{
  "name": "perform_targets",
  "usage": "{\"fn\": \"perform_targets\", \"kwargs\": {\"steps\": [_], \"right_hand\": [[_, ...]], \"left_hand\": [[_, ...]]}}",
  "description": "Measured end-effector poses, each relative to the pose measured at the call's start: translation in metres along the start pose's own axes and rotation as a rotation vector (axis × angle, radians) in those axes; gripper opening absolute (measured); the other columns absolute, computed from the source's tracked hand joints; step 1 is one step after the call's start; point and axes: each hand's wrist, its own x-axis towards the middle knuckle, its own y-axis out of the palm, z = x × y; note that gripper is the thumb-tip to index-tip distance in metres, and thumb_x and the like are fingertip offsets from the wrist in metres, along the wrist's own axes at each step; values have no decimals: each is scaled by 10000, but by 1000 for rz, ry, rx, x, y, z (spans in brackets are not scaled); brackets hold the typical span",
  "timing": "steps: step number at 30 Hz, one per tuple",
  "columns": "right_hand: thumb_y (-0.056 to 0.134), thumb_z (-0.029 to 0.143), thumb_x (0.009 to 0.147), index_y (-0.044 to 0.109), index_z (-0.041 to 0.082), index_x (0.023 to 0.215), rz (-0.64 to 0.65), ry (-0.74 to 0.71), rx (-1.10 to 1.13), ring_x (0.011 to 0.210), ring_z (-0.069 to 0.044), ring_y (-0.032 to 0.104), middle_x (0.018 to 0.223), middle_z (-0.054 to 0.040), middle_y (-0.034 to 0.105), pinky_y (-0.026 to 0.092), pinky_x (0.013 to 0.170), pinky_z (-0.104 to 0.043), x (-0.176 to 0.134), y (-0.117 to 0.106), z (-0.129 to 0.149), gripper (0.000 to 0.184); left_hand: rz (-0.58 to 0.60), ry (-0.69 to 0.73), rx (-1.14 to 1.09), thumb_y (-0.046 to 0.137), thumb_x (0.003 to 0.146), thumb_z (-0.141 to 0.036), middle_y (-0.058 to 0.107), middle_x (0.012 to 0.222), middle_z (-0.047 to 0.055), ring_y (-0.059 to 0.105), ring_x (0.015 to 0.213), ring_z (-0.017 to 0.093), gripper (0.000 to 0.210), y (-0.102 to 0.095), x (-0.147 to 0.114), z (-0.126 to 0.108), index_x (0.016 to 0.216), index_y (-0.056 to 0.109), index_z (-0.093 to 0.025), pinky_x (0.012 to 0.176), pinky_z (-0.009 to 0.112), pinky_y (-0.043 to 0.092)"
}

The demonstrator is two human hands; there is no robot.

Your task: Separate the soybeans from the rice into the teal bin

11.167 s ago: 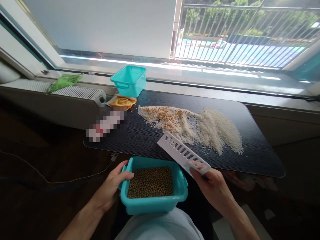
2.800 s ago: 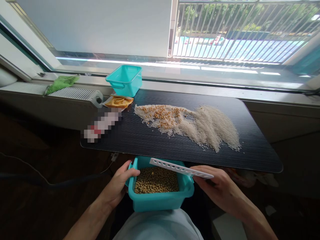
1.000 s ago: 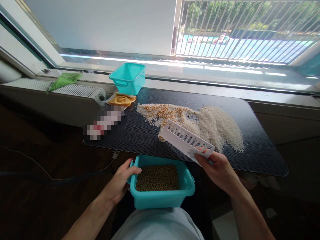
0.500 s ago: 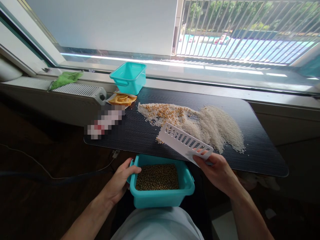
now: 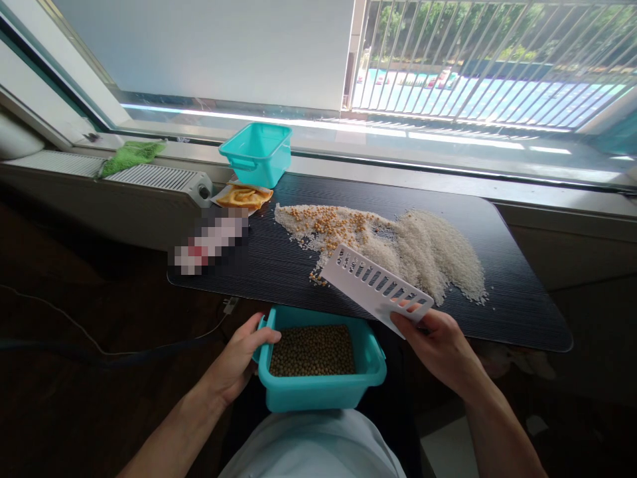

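My left hand (image 5: 249,352) grips the left end of a turquoise plastic bin (image 5: 323,393), thumb over the rim. Brownish-green dried peas or beans (image 5: 313,352) fill its bottom. The bin is held at my lap, against the table's front edge. In my right hand (image 5: 440,342) is a flat white slotted plastic strip (image 5: 373,292), pinched at its right end. Its far end slants up to the left, over the near edge of a spread of white rice (image 5: 428,249). Yellow-orange peas (image 5: 328,226) lie mixed in the rice's left part.
The dark table (image 5: 522,299) stands against the window. A second turquoise bin (image 5: 263,159) sits at its back left, beside an orange cloth or packet (image 5: 243,197) and a pixelated item (image 5: 209,242). A green cloth (image 5: 132,158) lies on the radiator (image 5: 159,178).
My right hand has shifted slightly right with the slotted strip, drawing its left end back from the loose peas. My left hand and the bin have hardly moved.
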Motion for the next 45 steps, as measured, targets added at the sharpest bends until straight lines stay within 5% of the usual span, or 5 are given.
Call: {"fn": "perform_targets", "kwargs": {"steps": [8, 14, 24, 33, 45], "right_hand": [[580, 259, 869, 749, 192, 878, 24, -27, 8, 753, -202, 721, 839, -23, 774, 573, 695, -261, -3, -2, 6, 182], [571, 273, 870, 754, 186, 875, 43, -6, 11, 738, -206, 721, 839, -28, 778, 575, 665, -264, 0, 0, 5, 203], [561, 284, 881, 757, 186, 903, 70, -14, 17, 740, -208, 707, 850, -31, 776, 570, 646, -269, 7, 7, 9, 220], [546, 291, 885, 735, 173, 814, 73, -21, -15, 698, -194, 690, 782, -22, 757, 546, 623, -256, 22, 15, 10, 233], [583, 310, 880, 756, 206, 858, 24, -32, -22, 763, -223, 732, 832, -37, 777, 591, 701, -281, -2, -2, 9, 202]], "left_hand": [[13, 1, 12, 776, 569, -257, 644, 729, -36, 590, 610, 132, 369, 0, -1, 0, 875, 575, -211, 523, 217, 443], [10, -5, -7, 780, 567, -247, 644, 732, -41, 595, 634, 129, 372, -1, 1, 0, 867, 564, -209, 629, 240, 492], [16, -8, -24, 772, 584, -229, 628, 713, -47, 614, 633, 152, 380, -4, 2, 1, 904, 567, -216, 579, 239, 448], [-10, 12, 2, 773, 570, -235, 546, 602, -89, 495, 455, 85, 389, -6, 2, -2, 894, 558, -216, 444, 201, 341], [-13, 17, -14, 775, 579, -236, 649, 716, -39, 630, 659, 153, 353, -8, 0, -6, 870, 581, -201, 634, 252, 483]]}}
